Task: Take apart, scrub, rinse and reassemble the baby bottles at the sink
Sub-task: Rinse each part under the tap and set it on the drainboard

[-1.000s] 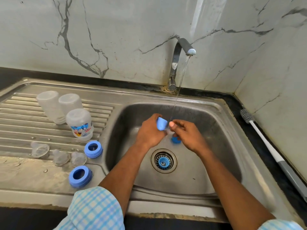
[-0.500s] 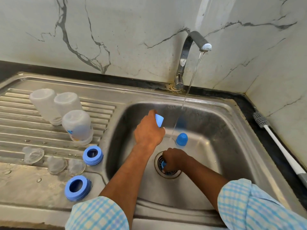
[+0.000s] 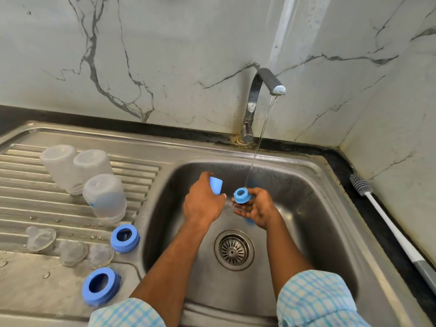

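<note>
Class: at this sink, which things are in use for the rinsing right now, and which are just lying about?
In use: left hand, cap, right hand, ring, tap, sink.
Lying about: bottles, teats, spare rings, brush.

Three bottles (image 3: 105, 194), three teats (image 3: 73, 252), three rings (image 3: 125, 238), at least one cap (image 3: 215, 184), one brush (image 3: 389, 223).

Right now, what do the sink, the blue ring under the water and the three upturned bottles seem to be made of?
The sink: probably stainless steel, brushed; grey with blurred reflections. The blue ring in the right hand: seemingly opaque moulded plastic, smooth and matt. The blue cap in the left hand looks alike. The upturned bottles: likely frosted translucent plastic; light passes through cloudy.
</note>
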{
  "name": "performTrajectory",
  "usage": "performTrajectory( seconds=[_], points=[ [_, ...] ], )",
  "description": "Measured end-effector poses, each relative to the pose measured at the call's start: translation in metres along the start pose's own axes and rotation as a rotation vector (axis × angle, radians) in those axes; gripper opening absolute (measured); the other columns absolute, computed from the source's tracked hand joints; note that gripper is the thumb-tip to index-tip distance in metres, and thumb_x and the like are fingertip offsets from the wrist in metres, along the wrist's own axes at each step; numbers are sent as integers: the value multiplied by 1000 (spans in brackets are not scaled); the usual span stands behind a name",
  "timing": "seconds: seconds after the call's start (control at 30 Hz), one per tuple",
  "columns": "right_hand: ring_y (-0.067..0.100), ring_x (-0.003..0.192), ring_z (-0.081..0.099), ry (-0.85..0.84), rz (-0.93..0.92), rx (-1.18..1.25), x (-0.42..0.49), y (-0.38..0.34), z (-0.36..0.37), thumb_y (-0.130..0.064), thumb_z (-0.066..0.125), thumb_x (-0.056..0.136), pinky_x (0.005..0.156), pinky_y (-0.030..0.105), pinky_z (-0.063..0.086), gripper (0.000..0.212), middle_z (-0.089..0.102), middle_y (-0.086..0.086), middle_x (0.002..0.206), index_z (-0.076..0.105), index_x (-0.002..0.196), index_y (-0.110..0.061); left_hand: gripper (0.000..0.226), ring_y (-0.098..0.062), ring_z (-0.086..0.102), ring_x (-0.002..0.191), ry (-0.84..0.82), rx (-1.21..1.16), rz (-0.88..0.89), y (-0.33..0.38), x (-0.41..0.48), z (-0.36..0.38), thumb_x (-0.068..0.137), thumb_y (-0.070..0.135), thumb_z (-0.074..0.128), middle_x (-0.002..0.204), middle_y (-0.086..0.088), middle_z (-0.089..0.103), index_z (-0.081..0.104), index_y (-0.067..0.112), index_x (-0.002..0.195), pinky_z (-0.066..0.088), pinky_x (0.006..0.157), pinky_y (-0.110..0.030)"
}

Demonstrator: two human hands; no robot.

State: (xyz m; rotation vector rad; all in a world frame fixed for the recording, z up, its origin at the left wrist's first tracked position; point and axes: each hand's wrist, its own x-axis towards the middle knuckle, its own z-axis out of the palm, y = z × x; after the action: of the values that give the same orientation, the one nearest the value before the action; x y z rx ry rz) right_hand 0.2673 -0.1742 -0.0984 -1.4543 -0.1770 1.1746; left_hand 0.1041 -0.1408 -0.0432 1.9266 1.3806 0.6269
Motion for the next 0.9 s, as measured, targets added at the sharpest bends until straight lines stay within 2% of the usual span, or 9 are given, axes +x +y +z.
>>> performTrajectory(
  seconds=[0.07,0.13,0.3,0.43,0.57,0.7,0.8,0.9],
  points=[
    [32,79,65,0,23,90,-1,4,-2,-23,34,99,77,46,54,34,67,22,87,61,101,-2,64,-26,60,113,3,5,2,0,0,0,86,32,74,133,-5,57,40,27,140,53,92,-40],
    [33,76,63,8,32,125,-3,7,-4,-25,32,100,72,45,55,40,65,22,83,62,97,1,64,-25,60,112,0,9,0,-1,0,0,86,32,74,133,-4,57,40,27,140,53,91,-39],
    [31,72,67,-18,36,97,-2,6,-5,-37,31,103,62,39,55,50,67,21,81,62,99,1,64,-24,60,110,-4,20,-2,-2,-1,2,86,32,74,132,-4,57,39,27,140,55,90,-40],
    [21,58,68,9,-6,-24,2,3,3,-29,39,103,48,27,53,34,67,15,77,59,101,-2,65,-24,61,110,-4,32,2,-2,0,3,86,34,73,133,-3,56,39,27,141,55,90,-40],
    [20,54,60,46,-72,-138,4,2,8,-26,49,101,48,28,54,28,59,13,71,60,97,-1,65,-24,61,109,-16,28,-1,-3,1,2,86,34,73,133,-3,56,39,27,142,55,90,-42],
    [21,62,66,-32,-121,-173,0,1,7,-20,67,94,50,27,57,19,63,13,84,60,103,-5,66,-24,60,111,-24,26,7,-4,1,3,86,32,73,133,-4,56,39,26,142,54,91,-42],
    [26,72,67,-54,-143,-165,0,3,3,-10,64,95,56,29,59,20,63,15,97,59,114,-8,66,-24,60,110,-27,29,2,-4,1,3,86,31,73,133,-4,56,39,26,142,55,90,-40],
    [22,72,59,-10,-148,-158,2,3,1,-9,53,100,58,29,52,22,59,14,105,58,120,-17,66,-24,60,110,-31,25,-2,-5,2,3,86,30,74,132,-4,56,39,26,142,55,90,-42]
  ],
)
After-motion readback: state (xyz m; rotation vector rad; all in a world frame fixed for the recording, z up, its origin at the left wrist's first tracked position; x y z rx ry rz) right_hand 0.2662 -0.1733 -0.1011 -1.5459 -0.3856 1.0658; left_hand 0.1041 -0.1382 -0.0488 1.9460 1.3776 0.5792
